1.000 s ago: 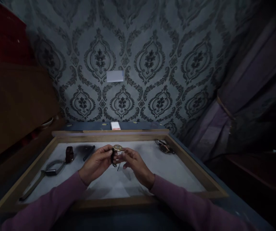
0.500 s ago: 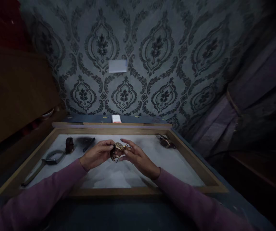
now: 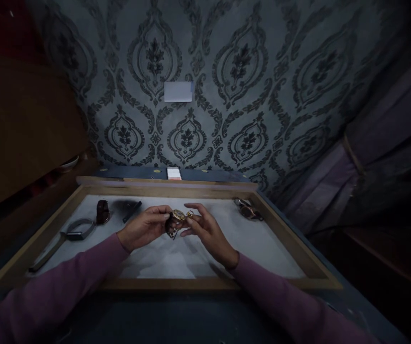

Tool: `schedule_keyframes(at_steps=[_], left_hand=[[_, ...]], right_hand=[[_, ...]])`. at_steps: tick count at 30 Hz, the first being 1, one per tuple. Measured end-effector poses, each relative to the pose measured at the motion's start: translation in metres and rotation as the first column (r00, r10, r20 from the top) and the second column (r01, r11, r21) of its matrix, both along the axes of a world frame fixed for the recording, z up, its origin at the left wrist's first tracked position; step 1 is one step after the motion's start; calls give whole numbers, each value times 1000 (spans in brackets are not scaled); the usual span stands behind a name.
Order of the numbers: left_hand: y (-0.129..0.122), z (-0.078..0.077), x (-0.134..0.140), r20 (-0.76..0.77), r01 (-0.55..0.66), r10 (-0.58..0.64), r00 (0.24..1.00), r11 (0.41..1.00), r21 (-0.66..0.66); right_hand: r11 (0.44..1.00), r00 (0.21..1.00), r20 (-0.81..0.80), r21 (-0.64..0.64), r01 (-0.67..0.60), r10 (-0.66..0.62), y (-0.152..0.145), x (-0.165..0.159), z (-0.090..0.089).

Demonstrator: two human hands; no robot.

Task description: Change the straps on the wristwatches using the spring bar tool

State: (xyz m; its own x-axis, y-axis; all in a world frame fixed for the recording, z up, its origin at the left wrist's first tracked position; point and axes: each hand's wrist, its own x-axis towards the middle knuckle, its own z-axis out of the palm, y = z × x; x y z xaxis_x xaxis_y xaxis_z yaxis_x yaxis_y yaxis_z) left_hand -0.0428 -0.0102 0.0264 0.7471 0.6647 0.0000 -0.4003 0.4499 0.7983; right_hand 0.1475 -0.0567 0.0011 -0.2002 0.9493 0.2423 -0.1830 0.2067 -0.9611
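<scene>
A gold-rimmed wristwatch (image 3: 178, 215) with a dark strap is in my left hand (image 3: 143, 227), its thumb and fingers closed on the left side of the case. The strap hangs below in a loop, partly hidden by the fingers. My right hand (image 3: 210, 235) comes in from the other side, thumb and fingers pinched on a small gold-coloured piece (image 3: 189, 213) that looks like a buckle. Whether this piece is joined to the watch I cannot tell. Both hands are raised over a shallow wooden tray (image 3: 162, 285) with a white bottom.
A dark brown-strapped watch (image 3: 102, 212), a grey-strapped watch (image 3: 78, 235) and a dark slim object (image 3: 132, 211) lie in the tray's left part. More watches (image 3: 249, 210) lie at its far right corner. Patterned wallpaper (image 3: 187, 136) rises behind; a tied curtain (image 3: 356, 153) hangs right.
The small gold-coloured piece in my right fingers sits slightly higher and stands out more clearly beside the watch. My left hand keeps its hold. The view has shifted a little.
</scene>
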Motion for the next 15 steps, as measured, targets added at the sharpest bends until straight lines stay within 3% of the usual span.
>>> schedule_keyframes(at_steps=[15], left_hand=[[2,-2,-1,7,-38,38,999,999,-18]], right_hand=[[986,996,-90,-165,9,-24,3,2,-6]])
